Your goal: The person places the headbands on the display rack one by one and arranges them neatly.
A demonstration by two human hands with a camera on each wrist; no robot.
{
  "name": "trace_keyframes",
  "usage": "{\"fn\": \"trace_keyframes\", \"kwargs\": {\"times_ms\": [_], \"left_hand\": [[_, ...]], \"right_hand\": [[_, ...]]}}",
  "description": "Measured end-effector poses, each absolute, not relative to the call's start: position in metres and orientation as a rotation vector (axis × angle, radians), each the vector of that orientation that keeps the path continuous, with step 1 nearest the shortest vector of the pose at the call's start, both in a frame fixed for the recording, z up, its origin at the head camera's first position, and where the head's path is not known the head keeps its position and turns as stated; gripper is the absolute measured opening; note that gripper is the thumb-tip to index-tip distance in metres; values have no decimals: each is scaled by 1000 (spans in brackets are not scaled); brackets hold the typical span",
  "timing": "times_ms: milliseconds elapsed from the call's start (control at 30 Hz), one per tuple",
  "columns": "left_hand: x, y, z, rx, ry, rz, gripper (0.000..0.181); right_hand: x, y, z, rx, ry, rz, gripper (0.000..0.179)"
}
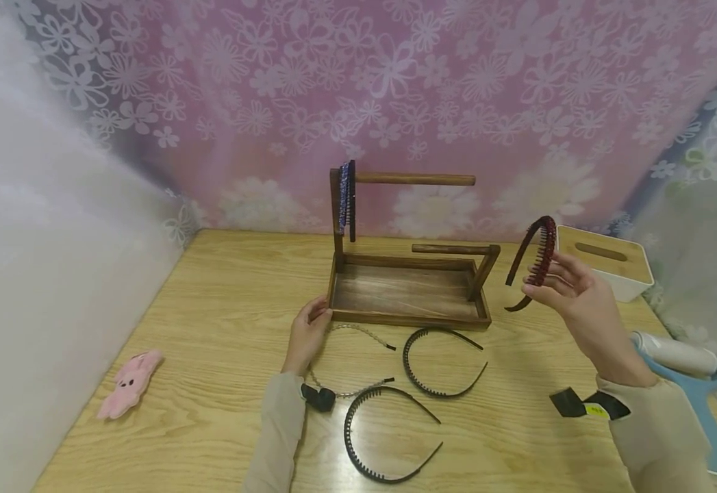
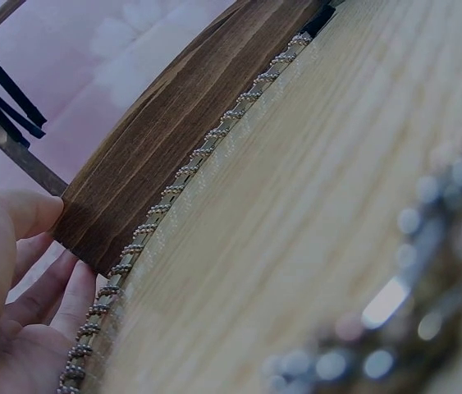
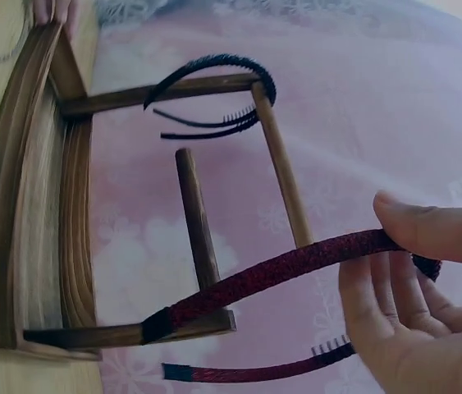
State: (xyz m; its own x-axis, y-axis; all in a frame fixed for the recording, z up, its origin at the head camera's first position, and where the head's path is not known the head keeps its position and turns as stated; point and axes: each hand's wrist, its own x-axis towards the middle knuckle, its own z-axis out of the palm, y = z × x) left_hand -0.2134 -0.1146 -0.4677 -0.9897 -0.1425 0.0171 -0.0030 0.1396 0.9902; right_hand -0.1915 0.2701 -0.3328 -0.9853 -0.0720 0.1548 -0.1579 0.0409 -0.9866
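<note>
Three headbands, two black toothed ones (image 1: 407, 363) and a slim beaded one (image 1: 364, 331), lie lower centre, apparently left to hang; a blue-glittered one (image 1: 344, 198) already hangs upper centre on the dark wooden rack (image 1: 407, 320). Right of centre, the right hand (image 1: 592, 311) pinches a dark-red glittered headband (image 1: 545, 250), grip nearly closed; the left hand (image 1: 307, 335) grips the rack's corner.

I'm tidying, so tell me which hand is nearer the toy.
Left. The left hand holds the rack by a corner, right of the toy; the right hand, holding a red headband, is farther right.
</note>
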Motion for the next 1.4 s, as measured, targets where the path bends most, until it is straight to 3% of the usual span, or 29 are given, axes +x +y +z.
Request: {"fn": "trace_keyframes", "kwargs": {"times_ms": [300,833,1133,1400], "left_hand": [[-214,-116,-468,144,-2284,-2037,41],[-212,-118,-466,138,-2285,-2039,42],[-230,-122,-502,148,-2263,-2020,41],[-232,-121,-505,136,-2265,-1988,38]], "right_hand": [[-220,254,-328,339,-2276,1824,58],[-261,214,-302,390,-2263,1869,67],[-281,183,-299,415,-2366,1752,69],[-293,156,-308,406,-2500,1635,70]]}}
